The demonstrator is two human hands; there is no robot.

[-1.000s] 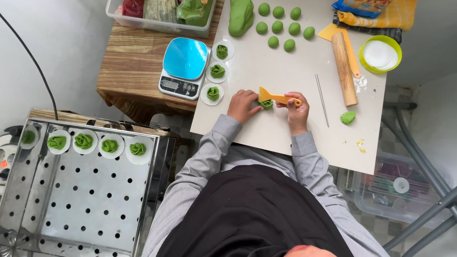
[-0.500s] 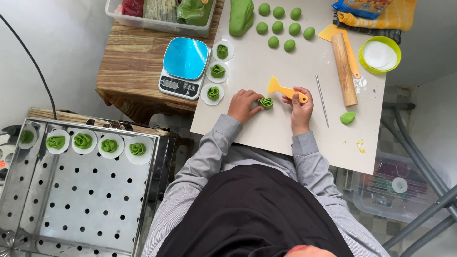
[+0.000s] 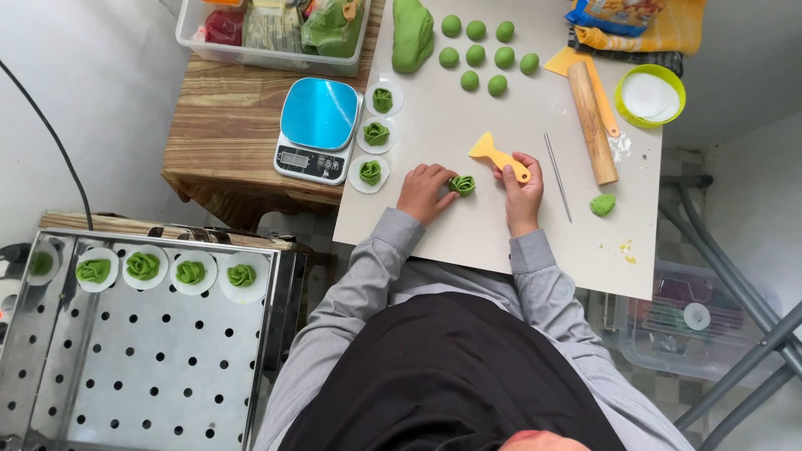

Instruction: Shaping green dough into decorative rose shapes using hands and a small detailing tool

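Steel tray point(image 3: 142, 359) at far left carries four green rolls on paper rounds. On the surface point(image 3: 468, 242), the left hand point(image 3: 424, 192) rests curled fingers against the dough rose point(image 3: 462, 184), which lies between both hands. Pressing harder could flatten its folds. The right hand point(image 3: 522, 185) grips a yellow scraper point(image 3: 499, 154), whose blade could nick the petals.

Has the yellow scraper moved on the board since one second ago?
Yes. The scraper, held in the right hand, has lifted off the dough rose and shifted up the board, toward the dough balls.
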